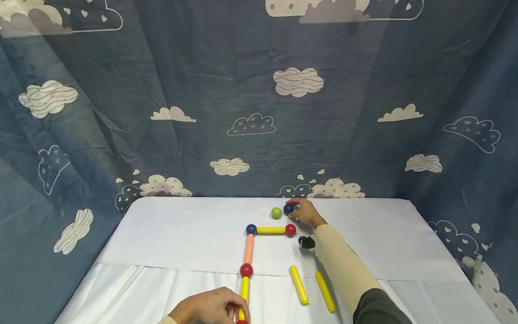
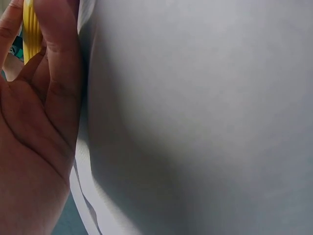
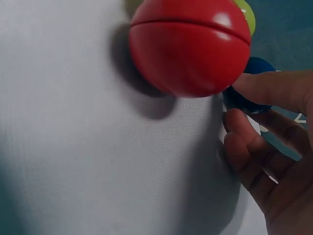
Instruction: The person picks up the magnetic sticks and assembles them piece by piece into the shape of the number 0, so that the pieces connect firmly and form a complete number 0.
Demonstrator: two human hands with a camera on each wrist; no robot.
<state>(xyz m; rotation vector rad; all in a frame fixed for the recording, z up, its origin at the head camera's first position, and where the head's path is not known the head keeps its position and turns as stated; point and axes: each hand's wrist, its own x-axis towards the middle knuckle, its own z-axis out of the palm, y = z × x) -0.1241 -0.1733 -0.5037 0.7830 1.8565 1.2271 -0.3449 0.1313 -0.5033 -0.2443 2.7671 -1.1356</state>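
At the far side of the white table, my right hand [image 1: 306, 213] pinches a blue ball [image 1: 288, 209] between thumb and fingers. A green ball [image 1: 276, 213] sits just left of it. In the right wrist view a red ball [image 3: 190, 49] looms large in front of the blue ball [image 3: 252, 100]. My left hand [image 1: 216, 306] grips the near yellow stick [image 1: 245, 288] low down, by a red ball at the bottom edge. That stick runs up to another red ball [image 1: 246, 270], then a salmon stick [image 1: 248, 249], a blue ball [image 1: 251, 229] and a yellow stick [image 1: 271, 230] ending in the red ball.
Two loose yellow sticks [image 1: 298, 285] [image 1: 325, 291] lie right of the joined pieces, near the right sleeve [image 1: 344, 261]. A small black object [image 1: 306, 242] shows at the right wrist. Behind the white table [image 1: 182, 234] hangs a dark curtain [image 1: 202, 90] with clouds.
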